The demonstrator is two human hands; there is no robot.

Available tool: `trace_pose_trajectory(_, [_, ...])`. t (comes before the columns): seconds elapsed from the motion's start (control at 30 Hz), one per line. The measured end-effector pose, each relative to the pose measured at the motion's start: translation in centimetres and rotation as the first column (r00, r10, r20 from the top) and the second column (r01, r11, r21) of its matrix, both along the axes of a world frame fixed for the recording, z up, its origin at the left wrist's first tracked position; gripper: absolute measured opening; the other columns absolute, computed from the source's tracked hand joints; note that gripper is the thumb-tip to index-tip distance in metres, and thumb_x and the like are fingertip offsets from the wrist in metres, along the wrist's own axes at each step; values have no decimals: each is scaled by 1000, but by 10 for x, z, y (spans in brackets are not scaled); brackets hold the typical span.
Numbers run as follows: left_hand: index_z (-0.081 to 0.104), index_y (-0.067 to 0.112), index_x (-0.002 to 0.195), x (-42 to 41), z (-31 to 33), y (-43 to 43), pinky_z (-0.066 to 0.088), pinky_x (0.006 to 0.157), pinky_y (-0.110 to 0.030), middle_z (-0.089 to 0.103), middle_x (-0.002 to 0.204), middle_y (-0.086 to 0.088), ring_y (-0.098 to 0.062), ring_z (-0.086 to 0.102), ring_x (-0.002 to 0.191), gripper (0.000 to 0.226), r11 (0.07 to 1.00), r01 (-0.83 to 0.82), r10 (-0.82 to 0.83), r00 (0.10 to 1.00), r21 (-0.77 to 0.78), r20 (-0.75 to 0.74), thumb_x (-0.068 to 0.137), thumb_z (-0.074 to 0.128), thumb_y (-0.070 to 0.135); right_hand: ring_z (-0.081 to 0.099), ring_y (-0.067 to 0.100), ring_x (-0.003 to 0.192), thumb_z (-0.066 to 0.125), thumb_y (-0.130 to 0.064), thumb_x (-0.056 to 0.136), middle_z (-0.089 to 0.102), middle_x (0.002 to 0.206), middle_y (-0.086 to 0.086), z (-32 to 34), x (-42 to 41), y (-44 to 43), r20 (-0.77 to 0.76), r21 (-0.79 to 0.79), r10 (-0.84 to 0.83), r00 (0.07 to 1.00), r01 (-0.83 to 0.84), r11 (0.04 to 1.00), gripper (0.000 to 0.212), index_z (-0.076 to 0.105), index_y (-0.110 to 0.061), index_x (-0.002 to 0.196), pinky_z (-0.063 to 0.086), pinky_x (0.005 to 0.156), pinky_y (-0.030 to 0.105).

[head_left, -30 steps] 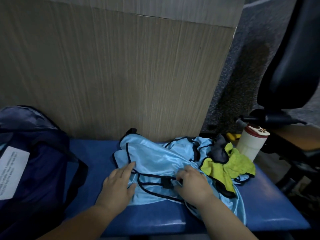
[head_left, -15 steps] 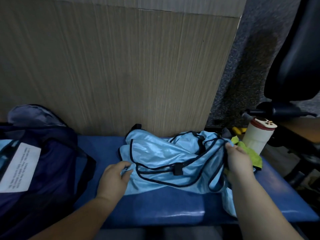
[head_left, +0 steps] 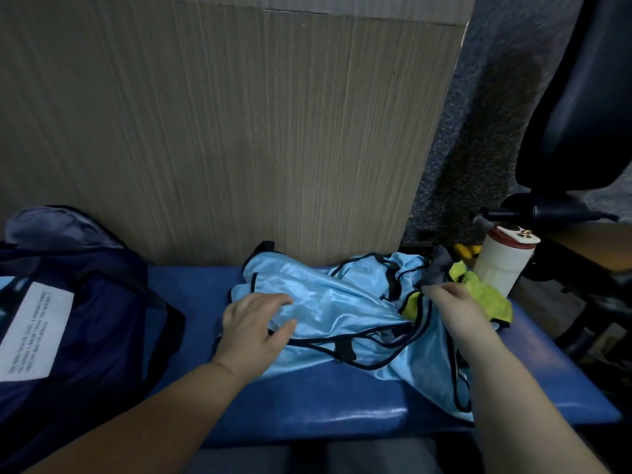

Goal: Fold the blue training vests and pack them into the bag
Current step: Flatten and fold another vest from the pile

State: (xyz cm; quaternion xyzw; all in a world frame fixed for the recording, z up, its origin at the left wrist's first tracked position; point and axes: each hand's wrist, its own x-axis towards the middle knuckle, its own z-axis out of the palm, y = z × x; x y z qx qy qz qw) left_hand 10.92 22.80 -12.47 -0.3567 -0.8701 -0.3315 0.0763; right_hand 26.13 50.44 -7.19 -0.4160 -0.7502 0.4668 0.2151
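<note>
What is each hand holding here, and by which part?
The right hand grips the light blue vest at its bunched right edge; the left hand only rests open on its left side.

dim indoor light, soft glare on bench (head_left: 342,410) padding (front edge), wide-angle bending, corners dark

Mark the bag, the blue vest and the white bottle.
navy bag (head_left: 113,319), head view, dark fabric right of its white label.
light blue vest (head_left: 342,302), head view, shiny fabric at its middle.
white bottle (head_left: 501,268), head view, pale body below its red lid.
</note>
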Motion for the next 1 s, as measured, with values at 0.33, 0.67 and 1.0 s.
trace_pose_trajectory(0.33, [60, 43, 121, -11, -4, 43, 25, 101, -33, 60, 119, 17, -9, 49, 120, 30, 914, -16, -2, 999, -405, -43, 95, 49, 53, 64, 34, 79, 68, -17, 87, 69, 84, 17, -1, 10, 16, 11, 87, 22, 1000, -23, 996, 7, 69, -12, 93, 50, 67, 40])
trace_pose_trajectory(0.67, [49, 7, 73, -41, 49, 39, 42, 68, -37, 55, 73, -12, -29, 56, 76, 34, 989, -141, 145, 939, -36, 311, 98, 49, 32, 65, 38, 75, 75, -46, 64, 64, 85, 29, 8, 17, 15, -203, 12, -59, 977, 62, 998, 51, 63, 0, 82, 49, 66, 42])
trace_pose_trajectory(1.0, [59, 10, 83, -77, 115, 10, 50, 66, -34, 62, 82, -12, -23, 59, 70, 23, 702, -508, -36, 675, 499, 737, 102, 47, 16, 62, 18, 76, 67, -6, 88, 66, 77, 2, 18, 28, 18, -414, -90, -107, 904, 77, 993, 19, 69, -22, 78, 48, 66, 30])
